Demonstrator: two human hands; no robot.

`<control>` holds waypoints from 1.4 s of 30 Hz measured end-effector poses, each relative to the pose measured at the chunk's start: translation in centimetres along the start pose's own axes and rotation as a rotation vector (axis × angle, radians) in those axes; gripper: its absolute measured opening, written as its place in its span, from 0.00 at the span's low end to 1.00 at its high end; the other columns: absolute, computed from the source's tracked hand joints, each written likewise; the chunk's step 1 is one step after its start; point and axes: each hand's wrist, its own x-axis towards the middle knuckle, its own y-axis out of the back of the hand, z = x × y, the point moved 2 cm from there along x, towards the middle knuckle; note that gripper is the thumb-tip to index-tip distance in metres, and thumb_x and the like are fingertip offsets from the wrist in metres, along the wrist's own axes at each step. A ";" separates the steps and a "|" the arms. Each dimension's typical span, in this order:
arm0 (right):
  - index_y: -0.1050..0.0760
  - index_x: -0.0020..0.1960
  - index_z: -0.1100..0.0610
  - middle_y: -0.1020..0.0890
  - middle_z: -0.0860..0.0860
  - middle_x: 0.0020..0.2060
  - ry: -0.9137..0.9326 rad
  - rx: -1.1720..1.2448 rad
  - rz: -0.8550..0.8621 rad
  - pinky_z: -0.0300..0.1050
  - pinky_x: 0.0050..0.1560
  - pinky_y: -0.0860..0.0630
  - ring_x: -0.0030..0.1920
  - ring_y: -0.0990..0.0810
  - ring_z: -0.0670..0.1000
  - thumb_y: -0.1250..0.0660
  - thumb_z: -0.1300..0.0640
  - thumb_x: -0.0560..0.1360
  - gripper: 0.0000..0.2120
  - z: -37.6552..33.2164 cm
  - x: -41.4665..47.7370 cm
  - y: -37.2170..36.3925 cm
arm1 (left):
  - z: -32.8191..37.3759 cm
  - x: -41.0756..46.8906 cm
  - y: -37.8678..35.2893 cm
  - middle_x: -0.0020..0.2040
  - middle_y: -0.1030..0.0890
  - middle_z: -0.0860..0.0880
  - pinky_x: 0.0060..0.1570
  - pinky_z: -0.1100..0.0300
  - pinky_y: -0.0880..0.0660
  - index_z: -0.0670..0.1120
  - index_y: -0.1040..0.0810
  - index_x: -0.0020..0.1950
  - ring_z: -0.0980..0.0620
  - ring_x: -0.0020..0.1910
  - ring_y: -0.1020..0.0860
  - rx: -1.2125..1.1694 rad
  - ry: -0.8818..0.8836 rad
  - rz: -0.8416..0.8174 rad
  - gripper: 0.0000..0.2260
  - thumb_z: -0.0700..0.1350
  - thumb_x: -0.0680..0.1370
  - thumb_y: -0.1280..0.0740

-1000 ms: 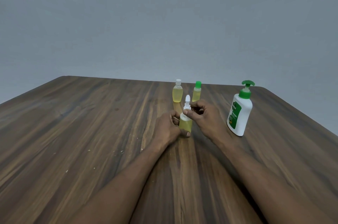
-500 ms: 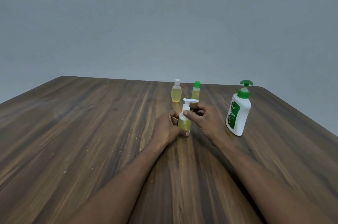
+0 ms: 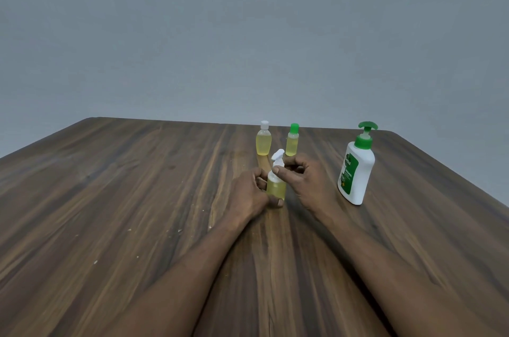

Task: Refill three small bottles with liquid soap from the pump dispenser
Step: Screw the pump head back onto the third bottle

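The bottle [image 3: 276,188] stood upright, the left hand [image 3: 248,193] gripping its body, the right hand [image 3: 301,181] pinching its cap [image 3: 277,161].

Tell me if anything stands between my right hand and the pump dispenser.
Nothing visible does: only bare table separates the right hand, pinching the top of the small bottle, from the pump dispenser.

On the table [image 3: 137,199], the near bottle [image 3: 276,189] stands between the left hand [image 3: 248,196] and right hand [image 3: 305,179]. Behind it, apparently just clear, the back-left bottle [image 3: 264,141] and back-right bottle [image 3: 292,142] stand side by side. The dispenser [image 3: 356,171] stands right of the right hand.
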 end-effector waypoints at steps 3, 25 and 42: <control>0.18 0.51 0.60 0.16 0.52 0.44 0.011 -0.121 0.109 0.29 0.39 0.30 0.44 0.19 0.48 0.24 0.54 0.76 0.10 -0.2 -0.5 -0.5 | 0.1 -0.1 0.0 0.39 0.14 0.46 0.46 0.46 0.19 0.45 0.19 0.43 0.44 0.43 0.16 -0.004 0.001 0.012 0.18 0.37 0.58 0.18; 0.18 0.61 0.59 0.18 0.53 0.54 0.095 -0.362 0.066 0.28 0.42 0.37 0.52 0.27 0.47 0.31 0.56 0.81 0.11 -1.5 -0.8 -0.3 | 0.2 0.0 -0.4 0.36 0.17 0.51 0.39 0.52 0.23 0.46 0.21 0.42 0.49 0.36 0.19 0.011 -0.032 0.029 0.17 0.42 0.56 0.20; 0.24 0.70 0.54 0.22 0.50 0.62 0.035 -0.247 -0.069 0.40 0.56 0.29 0.60 0.22 0.49 0.33 0.53 0.82 0.17 -0.3 -0.6 0.5 | 0.4 0.0 -0.2 0.43 0.14 0.49 0.38 0.66 0.23 0.45 0.18 0.50 0.56 0.39 0.17 -0.088 -0.074 -0.012 0.17 0.37 0.64 0.20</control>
